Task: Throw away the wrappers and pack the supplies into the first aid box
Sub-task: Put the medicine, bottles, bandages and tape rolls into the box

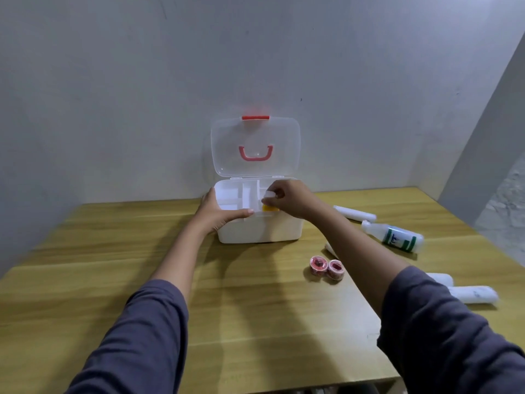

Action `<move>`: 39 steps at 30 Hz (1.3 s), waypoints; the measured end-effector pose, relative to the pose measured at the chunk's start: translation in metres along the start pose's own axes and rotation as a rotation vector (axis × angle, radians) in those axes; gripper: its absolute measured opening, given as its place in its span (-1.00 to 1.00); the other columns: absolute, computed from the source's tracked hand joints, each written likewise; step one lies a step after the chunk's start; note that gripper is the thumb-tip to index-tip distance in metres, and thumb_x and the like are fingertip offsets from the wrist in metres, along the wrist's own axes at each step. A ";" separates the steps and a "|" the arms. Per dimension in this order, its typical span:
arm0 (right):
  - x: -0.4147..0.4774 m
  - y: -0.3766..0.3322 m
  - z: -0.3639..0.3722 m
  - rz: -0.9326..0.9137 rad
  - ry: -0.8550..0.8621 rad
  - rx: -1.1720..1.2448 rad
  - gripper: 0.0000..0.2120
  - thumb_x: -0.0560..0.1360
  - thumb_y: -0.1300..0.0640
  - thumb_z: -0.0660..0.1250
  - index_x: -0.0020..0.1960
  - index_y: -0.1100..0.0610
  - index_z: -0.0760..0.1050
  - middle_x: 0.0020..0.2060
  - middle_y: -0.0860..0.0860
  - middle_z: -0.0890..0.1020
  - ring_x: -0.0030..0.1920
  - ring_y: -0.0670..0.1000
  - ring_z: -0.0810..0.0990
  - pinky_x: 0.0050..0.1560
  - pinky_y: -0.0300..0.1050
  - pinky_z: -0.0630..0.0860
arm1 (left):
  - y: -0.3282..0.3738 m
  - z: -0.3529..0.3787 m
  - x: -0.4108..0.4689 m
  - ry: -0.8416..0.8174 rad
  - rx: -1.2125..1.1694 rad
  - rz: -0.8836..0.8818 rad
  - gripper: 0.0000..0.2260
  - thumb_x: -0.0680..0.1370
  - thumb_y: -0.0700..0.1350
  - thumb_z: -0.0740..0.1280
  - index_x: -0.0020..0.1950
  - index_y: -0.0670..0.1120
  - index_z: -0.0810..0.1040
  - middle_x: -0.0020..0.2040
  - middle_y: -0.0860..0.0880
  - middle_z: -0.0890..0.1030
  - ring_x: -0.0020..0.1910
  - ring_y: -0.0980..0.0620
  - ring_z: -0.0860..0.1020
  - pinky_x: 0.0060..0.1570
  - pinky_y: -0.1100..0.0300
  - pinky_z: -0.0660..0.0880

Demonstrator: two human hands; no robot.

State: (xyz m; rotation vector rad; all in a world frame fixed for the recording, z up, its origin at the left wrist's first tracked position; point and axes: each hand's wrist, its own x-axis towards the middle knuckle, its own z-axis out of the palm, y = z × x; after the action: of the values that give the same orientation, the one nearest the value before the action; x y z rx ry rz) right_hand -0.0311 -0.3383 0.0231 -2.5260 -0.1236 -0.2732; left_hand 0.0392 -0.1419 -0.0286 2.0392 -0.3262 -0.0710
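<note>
A white first aid box (pixel 255 233) stands open at the back of the wooden table, its clear lid (pixel 255 146) with a red handle leaning up against the wall. A divided white tray sits in its top. My left hand (pixel 218 213) grips the box's front left corner. Over the tray's right compartment my right hand (pixel 289 199) pinches a small white item (pixel 268 194); something yellow (pixel 268 208) lies just below it. Two red tape rolls (pixel 326 268), a white bottle with a green label (pixel 395 236) and white bandage rolls (pixel 355 214) (pixel 473 293) lie to the right.
The grey wall stands right behind the box. A slanted wall panel closes the right side. The table's (pixel 113 265) front edge runs along the lower right, near my right sleeve. Another white roll (pixel 440 278) is partly hidden behind my right forearm.
</note>
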 end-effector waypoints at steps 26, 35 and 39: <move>-0.094 0.138 -0.067 0.458 0.323 -0.280 -0.79 0.48 0.14 0.27 0.07 0.19 0.41 0.02 0.15 0.56 -0.10 0.17 0.48 -0.27 -0.07 0.33 | 0.008 -0.004 -0.007 -0.030 -0.051 0.008 0.21 -0.13 0.42 0.59 0.46 0.04 0.37 0.39 0.00 0.51 0.38 -0.05 0.47 0.39 -0.12 0.43; -0.050 0.035 -0.057 0.030 0.552 0.433 -0.71 0.45 0.26 0.36 0.13 0.29 0.42 0.03 0.17 0.58 -0.01 0.04 0.54 -0.13 -0.42 0.50 | 0.008 -0.002 -0.007 -0.017 -0.070 0.001 0.16 -0.10 0.39 0.61 0.45 0.05 0.39 0.38 0.01 0.53 0.39 -0.04 0.47 0.39 -0.11 0.42; -0.039 0.016 -0.032 0.011 0.358 0.357 -0.64 0.42 0.22 0.39 0.16 0.24 0.37 0.09 0.14 0.55 0.04 0.04 0.53 -0.04 -0.30 0.55 | 0.004 -0.003 -0.004 -0.023 -0.069 0.004 0.08 -0.04 0.37 0.62 0.42 0.08 0.42 0.35 0.03 0.56 0.36 -0.03 0.50 0.37 -0.11 0.44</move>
State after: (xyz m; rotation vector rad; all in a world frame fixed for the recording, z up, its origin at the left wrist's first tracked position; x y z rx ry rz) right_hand -0.0722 -0.3704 0.0315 -2.0882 -0.0140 -0.6340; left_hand 0.0353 -0.1396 -0.0243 1.9706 -0.3381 -0.1019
